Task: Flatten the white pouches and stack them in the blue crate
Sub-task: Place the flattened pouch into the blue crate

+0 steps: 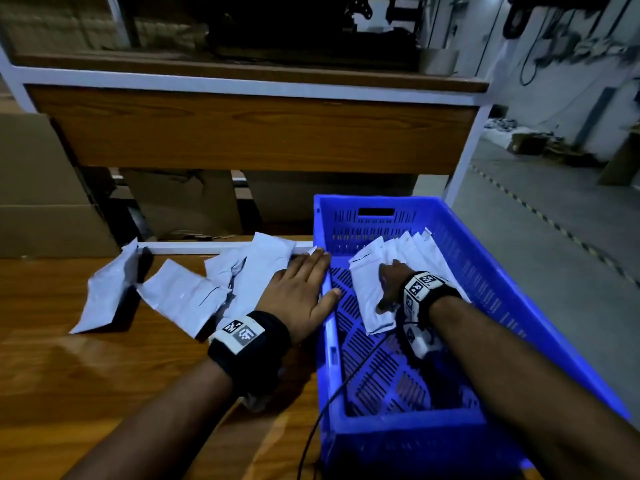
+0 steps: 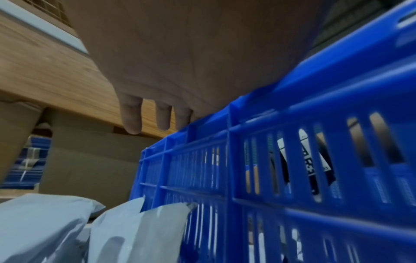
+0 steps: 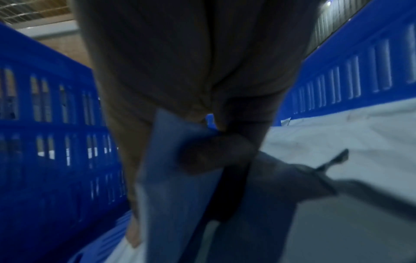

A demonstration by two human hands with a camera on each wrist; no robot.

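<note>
No readable words anywhere; only black-and-white square code tags on the left wristband (image 1: 242,332) and right wristband (image 1: 420,285), plus blurred, illegible characters behind the crate's slats (image 2: 308,160).

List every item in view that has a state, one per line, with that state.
blue crate: on the table, partly filled
stacked pouches: flat, inside the crate
held pouch: in the crate, in the right hand's grip
loose pouches: crumpled, on the table
left hand: fingers straight, at the crate's rim
</note>
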